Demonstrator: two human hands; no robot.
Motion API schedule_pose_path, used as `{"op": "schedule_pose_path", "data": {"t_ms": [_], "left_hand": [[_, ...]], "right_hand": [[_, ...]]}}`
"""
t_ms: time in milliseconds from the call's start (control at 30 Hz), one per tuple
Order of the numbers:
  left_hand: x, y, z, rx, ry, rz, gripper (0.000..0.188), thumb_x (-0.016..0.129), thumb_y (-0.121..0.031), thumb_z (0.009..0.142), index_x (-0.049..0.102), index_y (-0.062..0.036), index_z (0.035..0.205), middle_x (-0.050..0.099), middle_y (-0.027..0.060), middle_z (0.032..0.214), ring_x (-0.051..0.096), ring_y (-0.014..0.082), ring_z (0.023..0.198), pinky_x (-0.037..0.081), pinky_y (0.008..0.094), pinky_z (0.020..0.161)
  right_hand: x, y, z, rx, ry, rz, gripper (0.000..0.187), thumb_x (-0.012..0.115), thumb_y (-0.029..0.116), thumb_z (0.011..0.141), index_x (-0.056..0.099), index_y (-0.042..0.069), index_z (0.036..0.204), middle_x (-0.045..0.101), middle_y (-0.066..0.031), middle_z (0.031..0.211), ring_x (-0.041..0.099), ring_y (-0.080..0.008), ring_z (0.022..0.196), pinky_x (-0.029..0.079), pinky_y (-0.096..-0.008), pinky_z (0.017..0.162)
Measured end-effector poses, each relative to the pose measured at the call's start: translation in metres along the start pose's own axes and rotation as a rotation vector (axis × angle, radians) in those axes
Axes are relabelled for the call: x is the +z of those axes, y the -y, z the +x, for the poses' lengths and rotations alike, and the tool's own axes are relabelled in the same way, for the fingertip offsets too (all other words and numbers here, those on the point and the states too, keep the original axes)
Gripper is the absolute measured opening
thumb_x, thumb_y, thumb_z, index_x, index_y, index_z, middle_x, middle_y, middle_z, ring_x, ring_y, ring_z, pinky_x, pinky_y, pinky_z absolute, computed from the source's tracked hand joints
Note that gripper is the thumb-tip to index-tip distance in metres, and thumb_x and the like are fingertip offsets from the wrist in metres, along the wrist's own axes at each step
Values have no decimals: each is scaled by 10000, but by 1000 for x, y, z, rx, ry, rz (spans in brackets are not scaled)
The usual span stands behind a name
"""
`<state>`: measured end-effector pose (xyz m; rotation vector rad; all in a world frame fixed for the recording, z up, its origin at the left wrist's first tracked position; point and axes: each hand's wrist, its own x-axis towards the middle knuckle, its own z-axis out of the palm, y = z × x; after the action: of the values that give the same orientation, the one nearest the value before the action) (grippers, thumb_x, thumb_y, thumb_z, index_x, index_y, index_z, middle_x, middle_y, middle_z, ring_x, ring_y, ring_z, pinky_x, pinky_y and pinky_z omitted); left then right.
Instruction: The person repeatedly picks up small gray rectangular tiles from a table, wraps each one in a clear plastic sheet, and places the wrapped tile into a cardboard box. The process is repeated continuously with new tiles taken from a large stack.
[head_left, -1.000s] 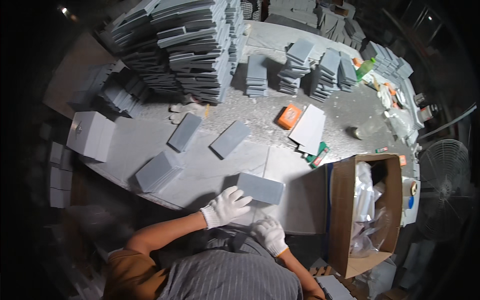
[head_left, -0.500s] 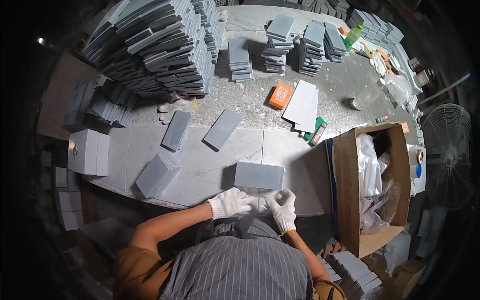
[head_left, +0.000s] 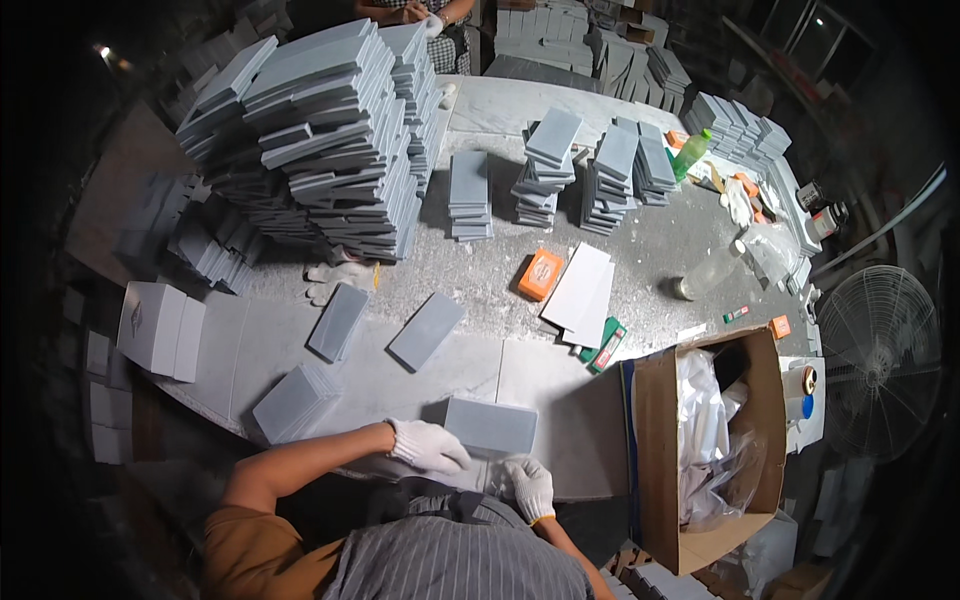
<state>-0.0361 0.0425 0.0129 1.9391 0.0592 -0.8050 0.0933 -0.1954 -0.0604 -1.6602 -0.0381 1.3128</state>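
Observation:
A grey rectangular slab [head_left: 490, 425] lies on the pale table top right in front of my hands. My left hand [head_left: 430, 447], in a white knit glove, is by its near left corner, fingers bent and pressed together. Near the table edge, just below the slab's right half, my gloved right hand [head_left: 529, 486] is curled with thumb and fingers close together. Whatever either hand pinches is too small or blurred to make out. Two more grey slabs [head_left: 427, 331] [head_left: 338, 321] lie farther left, and a fanned stack of slabs [head_left: 297, 402] sits beside my left forearm.
An open cardboard box [head_left: 652, 470] with clear plastic stands at right. Tall slab stacks [head_left: 335, 150] rise at far left; smaller piles [head_left: 470, 195] stand farther back. An orange box [head_left: 540, 274], white boards [head_left: 582, 293] and a white box [head_left: 150, 325] are around. Another person's hands [head_left: 415, 14] show beyond.
The view has tilted upward, so the table sits lower and another person shows at the top. My left hand's fingers have bent downward and drawn together; my right hand stays curled near the slab.

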Motion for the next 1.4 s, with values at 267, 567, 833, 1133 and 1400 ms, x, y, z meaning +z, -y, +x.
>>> {"op": "schedule_pose_path", "data": {"t_ms": [267,567,833,1133,1400], "left_hand": [[-76,-7,40,-99,-559,157,278,644,-276,895,702,-80,1084,684,137,1082,638,307,1043,491,406,935],[-127,59,83,-270,-1191,207,395,686,-375,832,667,-143,1150,630,135,1202,590,331,1105,467,472,943],[-326,58,122,-914,-1404,248,776,736,-547,746,529,-110,1352,504,162,1385,501,343,1240,432,489,980],[-399,82,159,-1124,-1376,-64,900,743,-529,734,404,-85,1440,535,189,1344,496,332,1265,458,495,952],[-400,71,161,-1213,-1462,-45,827,812,-467,697,436,-89,1328,566,134,1255,552,279,1165,489,425,898]], "right_hand": [[-1,0,8,101,35,223,140,620,51,960,681,-71,990,655,-78,727,553,-109,523,458,-247,491],[-5,-5,15,141,24,172,113,650,56,940,684,-49,915,677,-62,713,590,-96,547,458,-231,500],[-6,-12,18,210,13,226,81,633,18,927,671,-53,917,670,-80,705,604,-138,542,470,-252,500],[7,85,2,197,-4,-25,166,629,144,910,688,0,852,658,-50,711,562,-121,643,449,-315,586],[5,65,10,221,-17,6,126,622,97,910,682,-7,874,660,-65,708,579,-136,633,464,-311,575]]}}
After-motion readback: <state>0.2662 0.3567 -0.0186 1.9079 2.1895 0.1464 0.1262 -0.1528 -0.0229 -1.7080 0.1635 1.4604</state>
